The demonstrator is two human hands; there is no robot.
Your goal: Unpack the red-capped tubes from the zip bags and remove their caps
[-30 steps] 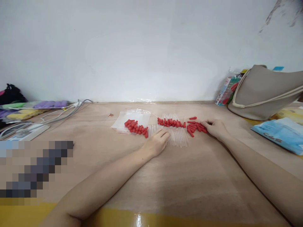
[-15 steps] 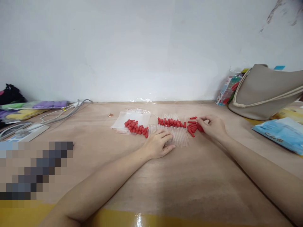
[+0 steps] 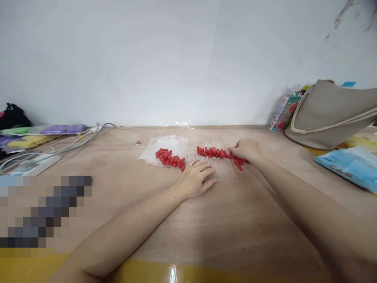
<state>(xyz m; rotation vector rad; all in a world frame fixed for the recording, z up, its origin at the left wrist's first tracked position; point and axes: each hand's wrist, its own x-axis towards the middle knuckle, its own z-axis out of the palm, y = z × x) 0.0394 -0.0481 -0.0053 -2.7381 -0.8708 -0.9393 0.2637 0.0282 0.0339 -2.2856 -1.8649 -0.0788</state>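
Observation:
A row of thin clear tubes lies side by side on the table, with red rubber bulbs along its far ends. My left hand rests flat across the tubes' left part, fingers stretched out and thumb apart. At the right end of the row my right hand pinches a red rubber bulb, mostly covered by the fingertips. Loose red bulbs lie just under and in front of that hand, partly hidden. More red bulbs form a slanting line on the left, over clear plastic bags.
Further thin tubes lie behind the row. To the right are a grey bag, a plastic bottle and a blue tissue pack. Cables and a white power strip occupy the left.
My right hand has moved left from the loose red bulbs to the right end of the tube row, where a bulb now sits. My left hand has stayed in place.

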